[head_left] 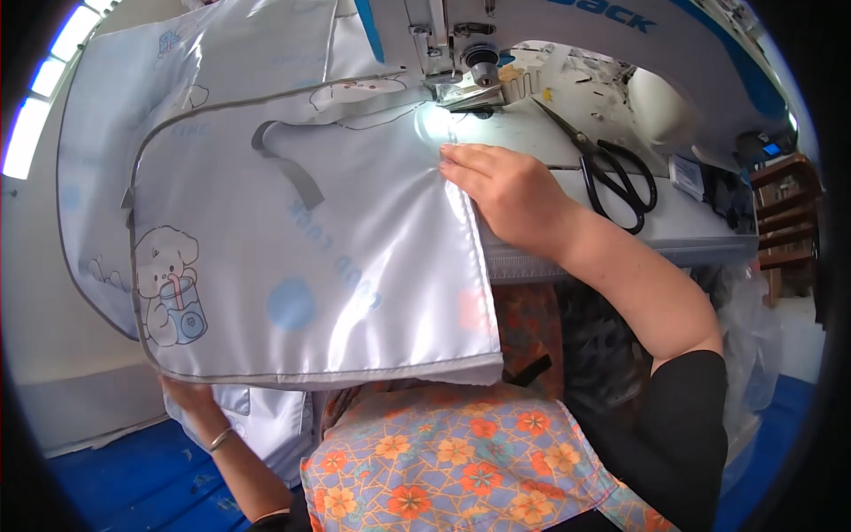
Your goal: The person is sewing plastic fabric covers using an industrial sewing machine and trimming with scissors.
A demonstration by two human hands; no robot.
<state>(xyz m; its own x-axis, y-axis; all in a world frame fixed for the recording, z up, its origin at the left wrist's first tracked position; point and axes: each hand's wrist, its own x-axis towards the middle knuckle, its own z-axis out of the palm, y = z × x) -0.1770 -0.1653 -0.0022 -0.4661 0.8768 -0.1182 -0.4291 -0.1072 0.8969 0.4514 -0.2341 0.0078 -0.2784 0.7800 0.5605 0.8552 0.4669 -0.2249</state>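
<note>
Now the right hand point(510, 191) is pressing flat, fingers together, on the shiny white cloth piece point(310, 257) by the sewing machine foot point(470, 89). Down low, the left hand point(191, 399) is holding up its bottom edge; its fingers are hiding. Grey trim is already running around most edges. Black scissors point(612, 173) are lying nearby.

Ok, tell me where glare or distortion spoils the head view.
Head view: the machine lamp burns out the glossy white fabric just below the presser foot; sheen streaks run beside the right hand; windows at the upper left are blown white; fisheye bends the table edge and darkens the corners.
</note>
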